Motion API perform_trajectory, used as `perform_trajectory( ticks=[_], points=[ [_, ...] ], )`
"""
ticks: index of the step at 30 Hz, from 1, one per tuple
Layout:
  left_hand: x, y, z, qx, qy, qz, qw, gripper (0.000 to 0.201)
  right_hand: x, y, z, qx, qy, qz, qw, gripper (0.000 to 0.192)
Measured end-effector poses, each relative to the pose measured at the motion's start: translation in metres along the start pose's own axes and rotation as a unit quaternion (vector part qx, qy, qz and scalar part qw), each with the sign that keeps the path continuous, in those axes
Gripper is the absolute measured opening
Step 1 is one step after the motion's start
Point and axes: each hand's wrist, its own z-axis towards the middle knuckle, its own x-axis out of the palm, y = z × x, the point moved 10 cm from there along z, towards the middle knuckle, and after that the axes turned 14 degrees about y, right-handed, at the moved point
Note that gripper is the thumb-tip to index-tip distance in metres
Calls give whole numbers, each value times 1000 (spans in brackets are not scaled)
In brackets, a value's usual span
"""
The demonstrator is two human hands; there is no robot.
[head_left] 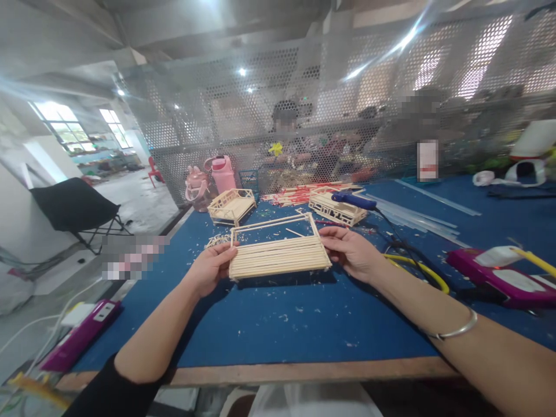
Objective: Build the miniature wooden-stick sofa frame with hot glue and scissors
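Between my two hands is a small wooden stick frame [280,258], a miniature bench-like piece with a slatted panel and a raised open rail at its back. My left hand [212,266] pinches its left end, thumb on top. At the right end, my right hand [347,249] grips the edge with thumb and fingers. The piece is held just above the blue tabletop [286,330]. Behind it stand two similar stick models, one at the left [232,207] and one at the right [336,207]. A blue glue gun [354,201] lies against the right model.
Red and pale sticks [295,195] are heaped at the back. Clear glue sticks [412,214] lie to the right, near a yellow cable [419,272]. Purple power strips [504,278] sit at both sides. Pink bottles [222,174] stand before a perforated screen [243,116], with people beyond.
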Motion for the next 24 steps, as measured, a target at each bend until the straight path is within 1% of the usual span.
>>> perform_trajectory(
  ticks=[5,9,11,15,21,24],
  points=[
    [0,-2,3,18,11,2,1000,30,1,0,-1,10,2,10,1000,43],
    [0,-11,3,72,10,15,997,35,-1,6,-1,-12,-12,4,1000,43],
    [1,-13,3,79,13,19,997,34,-2,9,-1,-25,-19,-1,1000,43],
    [3,-4,5,31,19,11,999,27,-2,12,-2,-33,-19,-21,999,43],
    [0,8,3,-38,-5,44,998,42,-3,6,-1,0,-21,-75,997,32],
    [1,9,2,-47,-4,71,996,42,-6,0,-2,29,-27,-103,994,23]
  ],
)
